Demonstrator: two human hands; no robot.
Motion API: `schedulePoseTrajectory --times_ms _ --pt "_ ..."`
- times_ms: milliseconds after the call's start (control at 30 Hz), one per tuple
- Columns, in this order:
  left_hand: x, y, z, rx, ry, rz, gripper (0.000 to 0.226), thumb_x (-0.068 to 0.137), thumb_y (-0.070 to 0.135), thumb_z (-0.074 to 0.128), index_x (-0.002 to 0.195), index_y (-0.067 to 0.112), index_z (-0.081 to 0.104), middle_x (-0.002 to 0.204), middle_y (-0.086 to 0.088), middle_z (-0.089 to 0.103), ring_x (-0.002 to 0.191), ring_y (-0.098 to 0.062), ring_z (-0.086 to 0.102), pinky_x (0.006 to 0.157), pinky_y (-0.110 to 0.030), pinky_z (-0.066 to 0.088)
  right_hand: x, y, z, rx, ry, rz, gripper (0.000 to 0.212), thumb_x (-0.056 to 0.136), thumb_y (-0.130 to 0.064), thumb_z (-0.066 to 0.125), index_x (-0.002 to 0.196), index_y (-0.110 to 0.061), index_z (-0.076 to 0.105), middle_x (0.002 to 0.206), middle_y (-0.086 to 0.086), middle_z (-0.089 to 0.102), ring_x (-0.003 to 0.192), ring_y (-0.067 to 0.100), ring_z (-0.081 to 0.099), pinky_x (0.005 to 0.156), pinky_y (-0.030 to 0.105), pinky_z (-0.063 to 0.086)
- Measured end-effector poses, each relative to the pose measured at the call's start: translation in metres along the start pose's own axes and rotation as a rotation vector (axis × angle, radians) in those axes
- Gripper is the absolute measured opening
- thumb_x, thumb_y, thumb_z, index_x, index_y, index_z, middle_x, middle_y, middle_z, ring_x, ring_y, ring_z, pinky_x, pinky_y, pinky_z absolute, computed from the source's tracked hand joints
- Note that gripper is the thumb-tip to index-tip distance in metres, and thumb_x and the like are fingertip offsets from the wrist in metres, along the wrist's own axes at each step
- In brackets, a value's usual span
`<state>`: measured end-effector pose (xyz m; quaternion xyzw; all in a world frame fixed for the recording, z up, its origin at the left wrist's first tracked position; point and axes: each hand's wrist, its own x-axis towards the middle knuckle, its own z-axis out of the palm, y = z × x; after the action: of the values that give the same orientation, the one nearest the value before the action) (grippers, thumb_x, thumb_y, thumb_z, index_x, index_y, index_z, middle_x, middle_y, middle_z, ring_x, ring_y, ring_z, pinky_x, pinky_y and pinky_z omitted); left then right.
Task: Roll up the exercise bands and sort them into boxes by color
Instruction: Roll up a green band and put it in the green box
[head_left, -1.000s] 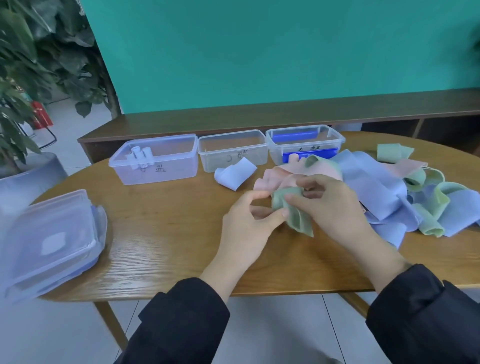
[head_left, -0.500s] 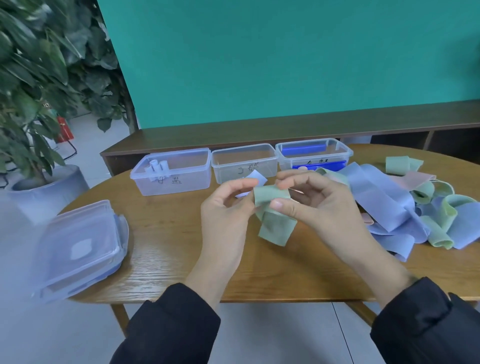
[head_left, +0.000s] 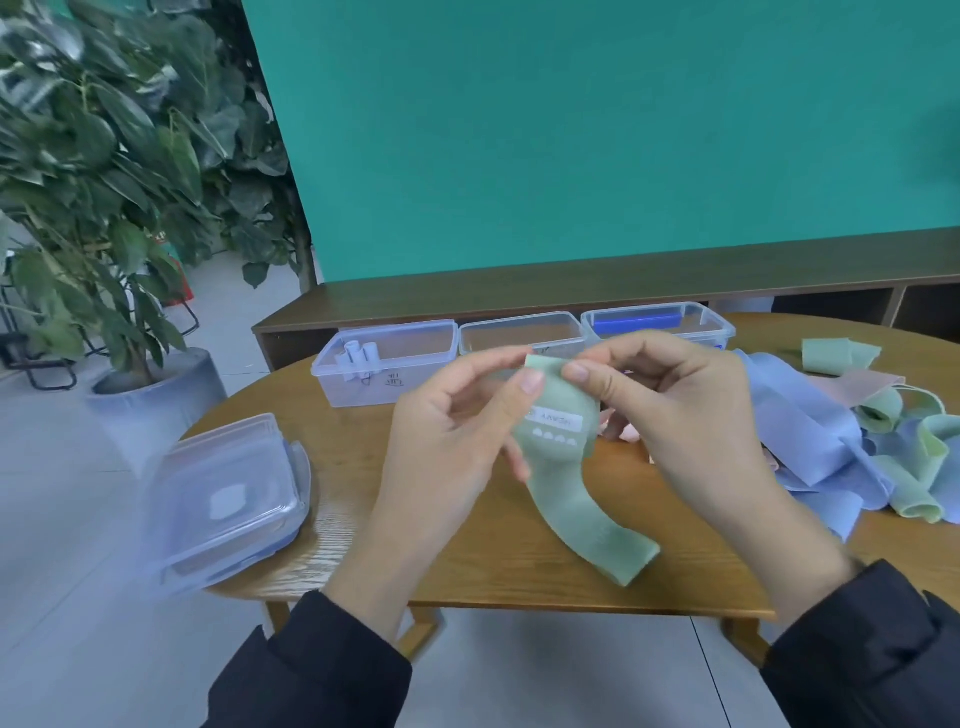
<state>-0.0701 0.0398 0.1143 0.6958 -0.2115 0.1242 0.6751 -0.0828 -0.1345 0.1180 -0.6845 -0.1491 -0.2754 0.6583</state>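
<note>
While your head camera looks down, the biggest thing before you is the table (head_left: 483, 571), a rounded wooden top with a low shelf (head_left: 571, 291) and a green wall (head_left: 571, 130) beyond it. At your far left stands a plant (head_left: 104, 156) in a grey pot (head_left: 156, 405). On the table's left end lies a stack of lids (head_left: 228, 499), clear plastic, partly blurred. To your right sprawls a pile of bands (head_left: 857, 441), loose blue, green and pink strips tangled together. Along the far edge stand three clear boxes in a row: the left box (head_left: 410, 384) has a few pale rolls (head_left: 358, 356) inside, the middle box (head_left: 519, 332) sits just beside it, and the right box (head_left: 660, 319) shows something blue in it.

Your left hand (head_left: 452, 452) and right hand (head_left: 691, 421) are raised above the table in front of the middle box. Both pinch the top end of the green band (head_left: 566, 467) between thumb and fingers, thumbs close together. That band hangs down from your grip, curving to the right, with its free end near the table's near edge; whether it touches the wood you cannot tell. A white label with small marks shows on its face, too blurred to read.
</note>
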Motion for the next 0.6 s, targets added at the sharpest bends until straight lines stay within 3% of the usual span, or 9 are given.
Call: schedulePoseTrajectory --times_ms 133,300,400,500,600 --pt "-0.005 0.009 -0.011 0.033 -0.022 0.022 0.017 0.091 0.027 0.070 0.106 0.021 0.076 0.056 0.008 0.066 0.036 -0.013 0.044 0.046 -0.014 0.038 -0.001 -0.013 0.007 0.088 -0.085 -0.011 0.009 0.076 -0.022 0.079 0.078 -0.014 0.076 0.070 0.007 0.073 0.053 0.022 0.057 0.045 0.027 0.048" --pt "-0.008 0.013 -0.018 0.020 0.038 0.052 0.014 0.089 0.027 0.073 0.096 0.017 0.079 0.062 0.003 0.069 0.039 -0.016 0.045 0.047 -0.018 0.039 -0.004 -0.016 0.017 0.120 -0.151 0.056 0.014 0.078 -0.031 0.076 0.083 -0.018 0.077 0.077 0.009 0.075 0.063 0.020 0.064 0.053 0.026 0.050" --pt "-0.011 0.017 -0.020 -0.026 0.107 0.065 0.022 0.084 0.032 0.074 0.098 0.015 0.079 0.052 -0.005 0.061 0.038 -0.016 0.045 0.041 -0.019 0.036 -0.006 -0.016 0.018 0.063 -0.275 0.080 0.023 0.082 -0.042 0.071 0.086 -0.021 0.078 0.076 0.019 0.070 0.065 0.033 0.058 0.062 0.036 0.047" --pt "-0.013 0.023 -0.022 -0.083 0.148 0.097 0.014 0.084 0.031 0.075 0.088 0.019 0.080 0.052 -0.013 0.058 0.037 -0.016 0.044 0.039 -0.022 0.033 -0.007 -0.018 0.017 -0.003 -0.355 0.077 0.044 0.085 -0.046 0.072 0.075 -0.004 0.072 0.067 0.028 0.055 0.064 0.024 0.050 0.062 0.036 0.045" --pt "-0.013 0.027 -0.023 -0.111 0.190 0.120 0.014 0.084 0.027 0.075 0.089 0.015 0.079 0.052 -0.008 0.060 0.036 -0.015 0.042 0.039 -0.020 0.033 -0.008 -0.025 0.017 0.063 -0.373 0.111 0.037 0.083 -0.034 0.070 0.075 0.002 0.072 0.065 0.013 0.068 0.059 0.015 0.063 0.054 0.025 0.052"
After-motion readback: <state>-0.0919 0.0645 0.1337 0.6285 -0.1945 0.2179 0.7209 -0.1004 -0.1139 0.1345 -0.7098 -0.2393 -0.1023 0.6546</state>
